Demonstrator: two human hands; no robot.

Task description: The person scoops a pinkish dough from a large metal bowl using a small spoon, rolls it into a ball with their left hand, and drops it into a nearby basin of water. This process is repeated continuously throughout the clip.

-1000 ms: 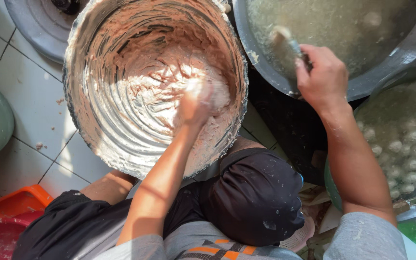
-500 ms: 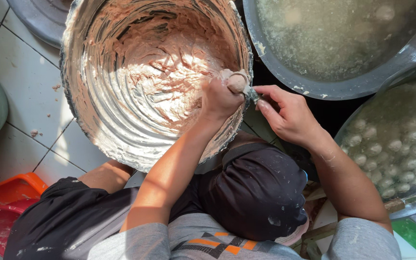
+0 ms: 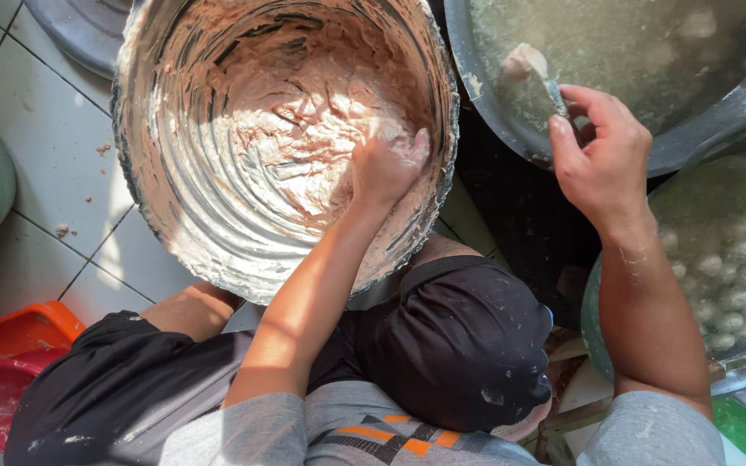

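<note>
Right now, going left to right: your left hand (image 3: 383,168) is digging into the pale pink paste (image 3: 304,147) in the big metal basin (image 3: 144,198), which is sitting on the tiled floor (image 3: 36,155) in front of your knees. Fingers are curled shut around a clump near the right wall of the basin. While you're squeezing, push the paste up through the ring of thumb and forefinger so the ball comes out smooth; loose grip gives ragged lumps, judging by how sticky the mix looks on the walls.

Your right hand (image 3: 602,160) is pinching a spoon (image 3: 554,91) between thumb and fingertips, other fingers half curled. The spoon is carrying a lump of paste (image 3: 524,62) over the murky water in the wide dark pan (image 3: 701,147). Keep it low over the surface when you're tipping it off, so nothing splashes onto your wrist.

Further right, a green tub (image 3: 596,319) is holding a pile of pale finished balls (image 3: 736,259) in liquid; I can't tell how full it is.

Keep both hands close across the gap between basin and pan, since any drip is landing on the dark strip between them.
</note>
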